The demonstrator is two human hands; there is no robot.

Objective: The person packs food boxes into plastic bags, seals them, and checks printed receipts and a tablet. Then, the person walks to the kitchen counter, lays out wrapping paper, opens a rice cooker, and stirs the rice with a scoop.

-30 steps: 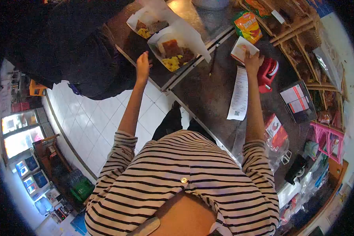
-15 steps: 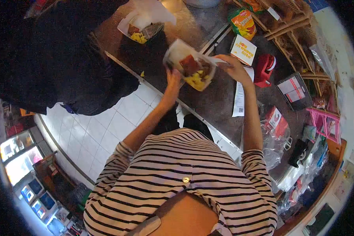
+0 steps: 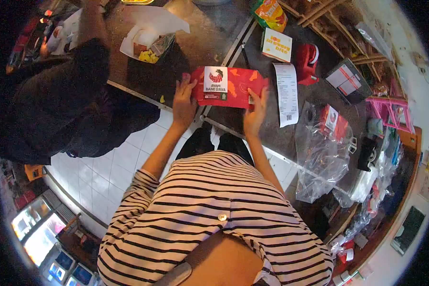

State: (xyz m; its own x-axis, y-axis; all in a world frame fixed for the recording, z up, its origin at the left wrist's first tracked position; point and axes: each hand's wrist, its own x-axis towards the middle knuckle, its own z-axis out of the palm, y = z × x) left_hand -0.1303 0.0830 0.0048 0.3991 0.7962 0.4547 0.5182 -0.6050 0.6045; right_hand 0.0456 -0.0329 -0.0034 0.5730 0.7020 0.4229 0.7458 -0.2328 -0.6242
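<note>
The red printed cardboard box (image 3: 234, 87) has gone from open to closed — its inside now hidden. Left hand (image 3: 183, 106) and right hand (image 3: 255, 114) hold its ends, fingers (image 3: 256, 99) part-curled around them.

Shirt (image 3: 214, 195) cream, thin black stripes, low open neckline. Small shiny gold-toned button (image 3: 222, 217) at centre front. Sleeves (image 3: 136, 195) same stripes, creased, ending short of wrists; forearms (image 3: 164, 150) uncovered. Fingers (image 3: 254, 97) bare. Trousers (image 3: 196, 144) black, upper part hidden by shirt.
</note>
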